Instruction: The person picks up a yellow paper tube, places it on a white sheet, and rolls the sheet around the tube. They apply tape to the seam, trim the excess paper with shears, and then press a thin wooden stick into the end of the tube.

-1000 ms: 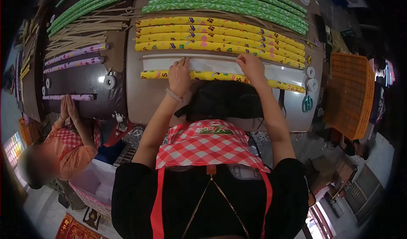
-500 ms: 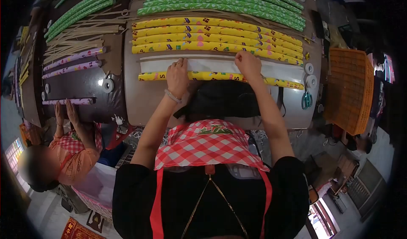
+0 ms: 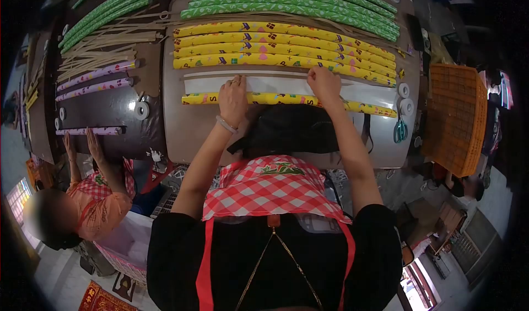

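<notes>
A sheet of yellow patterned wrapping paper lies before me with its white inner side (image 3: 275,84) up and its near edge a yellow printed roll (image 3: 270,98). A thin pale strip (image 3: 275,75) runs along the sheet's far edge. My left hand (image 3: 233,98) rests on the sheet's left part, fingers extended close together toward the strip. Farther right, my right hand (image 3: 326,86) is closed, its fingers curled at the strip; what they hold is hidden. Just beyond lie several finished-looking yellow rolls (image 3: 264,60).
Green patterned rolls (image 3: 286,7) lie at the back. Teal scissors (image 3: 400,130) and tape rolls (image 3: 406,107) sit at right, near an orange crate (image 3: 454,118). A black cloth-like item (image 3: 292,129) lies under my forearms. At left, a co-worker's hands (image 3: 82,145) touch a purple roll (image 3: 91,131).
My hands stay in nearly the same places on the sheet. The view has shifted slightly. At left, the co-worker's hands have moved a little farther apart.
</notes>
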A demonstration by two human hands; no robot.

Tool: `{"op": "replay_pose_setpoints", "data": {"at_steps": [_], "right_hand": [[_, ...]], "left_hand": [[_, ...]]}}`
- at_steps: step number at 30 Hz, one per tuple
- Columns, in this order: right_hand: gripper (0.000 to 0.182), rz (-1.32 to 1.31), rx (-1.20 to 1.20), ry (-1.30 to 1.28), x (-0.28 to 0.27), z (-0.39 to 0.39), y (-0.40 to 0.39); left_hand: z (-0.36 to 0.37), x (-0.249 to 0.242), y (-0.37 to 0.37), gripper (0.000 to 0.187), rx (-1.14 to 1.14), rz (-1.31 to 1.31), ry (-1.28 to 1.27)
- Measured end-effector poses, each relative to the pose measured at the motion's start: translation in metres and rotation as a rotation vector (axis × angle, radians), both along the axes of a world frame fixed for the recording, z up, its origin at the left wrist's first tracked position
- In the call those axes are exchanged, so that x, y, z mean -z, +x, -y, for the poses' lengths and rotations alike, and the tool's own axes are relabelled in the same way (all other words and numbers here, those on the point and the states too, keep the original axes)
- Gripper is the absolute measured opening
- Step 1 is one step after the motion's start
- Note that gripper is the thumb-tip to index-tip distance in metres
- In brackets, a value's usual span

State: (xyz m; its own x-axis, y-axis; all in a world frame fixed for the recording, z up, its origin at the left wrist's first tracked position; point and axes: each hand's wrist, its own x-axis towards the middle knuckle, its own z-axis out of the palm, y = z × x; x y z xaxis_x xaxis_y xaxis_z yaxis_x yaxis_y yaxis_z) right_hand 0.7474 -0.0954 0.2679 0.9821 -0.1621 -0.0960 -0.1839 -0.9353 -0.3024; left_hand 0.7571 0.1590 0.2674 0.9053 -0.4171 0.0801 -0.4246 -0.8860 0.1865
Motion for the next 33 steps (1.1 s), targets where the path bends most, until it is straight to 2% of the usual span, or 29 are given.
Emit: {"op": "replay_pose_setpoints", "data": {"at_steps": [10, 12, 16, 17, 19, 21, 22, 24, 25, 26, 28, 29, 31, 32, 33], "right_hand": [[0.007, -0.003, 0.019, -0.108, -0.004, -0.010, 0.000], [0.004, 0.093, 0.028, -0.245, -0.003, -0.012, -0.002], [0.008, 0.136, 0.057, -0.209, -0.004, -0.012, -0.003], [0.003, 0.106, 0.068, -0.270, -0.004, -0.011, -0.004], [0.005, 0.082, 0.091, -0.334, -0.009, -0.005, -0.010], [0.011, 0.388, 0.010, -0.219, -0.036, 0.005, -0.029], [0.020, 0.321, 0.043, -0.176, -0.053, 0.009, -0.042], [0.021, 0.389, 0.088, -0.154, -0.081, 0.018, -0.066], [0.027, 0.321, 0.128, -0.068, -0.081, 0.029, -0.083], [0.027, 0.319, 0.150, -0.076, -0.081, 0.037, -0.100], [0.035, 0.253, 0.292, 0.432, -0.077, 0.053, -0.134], [0.054, 0.116, 0.388, 0.582, -0.076, 0.058, -0.154], [0.070, 0.097, 0.338, 0.550, -0.079, 0.053, -0.190], [0.082, 0.083, 0.200, 0.386, -0.064, 0.056, -0.211], [0.083, -0.002, 0.203, 0.334, -0.059, 0.049, -0.227]], "left_hand": [[0.002, -0.001, 0.002, 0.033, 0.002, 0.010, -0.023], [0.003, -0.002, 0.003, 0.032, -0.007, 0.043, -0.046], [0.005, -0.008, 0.007, 0.028, -0.010, -0.010, -0.002], [0.004, -0.005, 0.007, 0.029, -0.024, 0.009, -0.056], [0.001, 0.001, 0.010, 0.031, -0.027, 0.036, -0.116], [0.001, 0.001, 0.012, 0.030, -0.059, -0.029, -0.121], [-0.001, 0.004, 0.013, 0.030, -0.046, -0.028, -0.125], [-0.002, 0.007, 0.014, 0.030, -0.003, 0.049, -0.182], [-0.001, 0.005, 0.014, 0.020, -0.019, 0.043, -0.262], [-0.003, 0.007, 0.013, 0.020, 0.004, 0.039, -0.268], [-0.004, 0.012, 0.014, 0.020, -0.045, 0.135, -0.420], [0.001, 0.007, 0.008, 0.022, -0.190, 0.084, -0.448], [0.020, -0.032, -0.020, 0.025, -0.092, 0.029, -0.486], [0.031, -0.049, -0.038, 0.028, -0.019, -0.027, -0.513], [0.041, -0.058, -0.056, 0.033, 0.180, -0.070, -0.456]]}}
